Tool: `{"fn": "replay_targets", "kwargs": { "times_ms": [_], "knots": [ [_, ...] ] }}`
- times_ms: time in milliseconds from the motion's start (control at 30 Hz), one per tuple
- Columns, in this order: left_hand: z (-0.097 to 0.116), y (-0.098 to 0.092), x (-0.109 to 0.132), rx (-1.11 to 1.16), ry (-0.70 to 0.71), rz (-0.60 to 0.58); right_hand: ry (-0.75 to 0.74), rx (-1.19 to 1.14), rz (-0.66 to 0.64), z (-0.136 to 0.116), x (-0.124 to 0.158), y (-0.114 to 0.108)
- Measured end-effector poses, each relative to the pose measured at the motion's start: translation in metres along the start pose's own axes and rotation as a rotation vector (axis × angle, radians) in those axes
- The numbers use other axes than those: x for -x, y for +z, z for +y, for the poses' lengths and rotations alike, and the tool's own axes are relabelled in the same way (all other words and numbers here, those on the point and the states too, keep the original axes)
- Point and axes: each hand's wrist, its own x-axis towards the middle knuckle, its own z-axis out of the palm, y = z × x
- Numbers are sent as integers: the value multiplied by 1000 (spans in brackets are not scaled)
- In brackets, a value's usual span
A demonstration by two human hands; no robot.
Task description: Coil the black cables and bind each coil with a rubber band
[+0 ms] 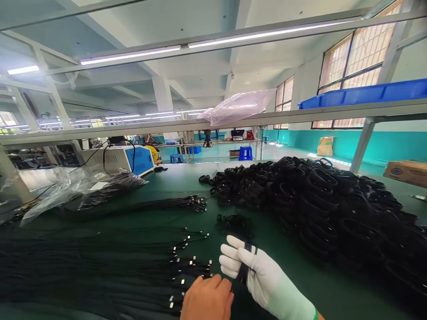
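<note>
- Far at 10 o'clock, a clear plastic bag lies crumpled over dark cable; what it contains is hard to make out through the glare.
- From 9 to 8 o'clock, straight cables lie side by side on the green mat, their metal plugs pointing towards the hands.
- At 11 o'clock stands a blue-and-white machine; its front is too far off to read.
- At 6 o'clock, the bare left hand shows only its back, with the fingers curled under. It sits just beside the plug ends, and I cannot tell whether it grips anything. The frame edge cuts off its wrist.
- Just right of it, the gloved right hand keeps its fingers together and partly bent, with the black cable wound in several turns around them.
- The step in hand looks like coiling: turns sit on the glove, while the free end runs down out of sight between the two hands.
- A further turn would call for slack fed from the left side without letting the existing turns slip off the fingertips.
- At 12 o'clock, just beyond the glove, a small coil rests on the mat.
- From 1 to 3 o'clock, a big heap of coiled cables blurs into one dark mass.
</note>
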Motion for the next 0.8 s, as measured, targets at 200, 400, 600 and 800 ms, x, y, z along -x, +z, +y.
{"fn": "replay_targets", "kwargs": {
  "times_ms": [200, 400, 600, 800],
  "knots": [
    [-23, -42, -21, -10, 371, 80, 193, 213, -278, 12, 4, -1],
    [-36, -68, -36, 333, 300, -159, 393, 36, -527, 16, 5, -1],
    [-30, -71, -39, 314, 310, -224, 465, 61, -503, 25, 7, -11],
    [-41, -51, -40, 1112, -213, -549, 620, -76, -497, 20, 11, -8]
  ]
}}
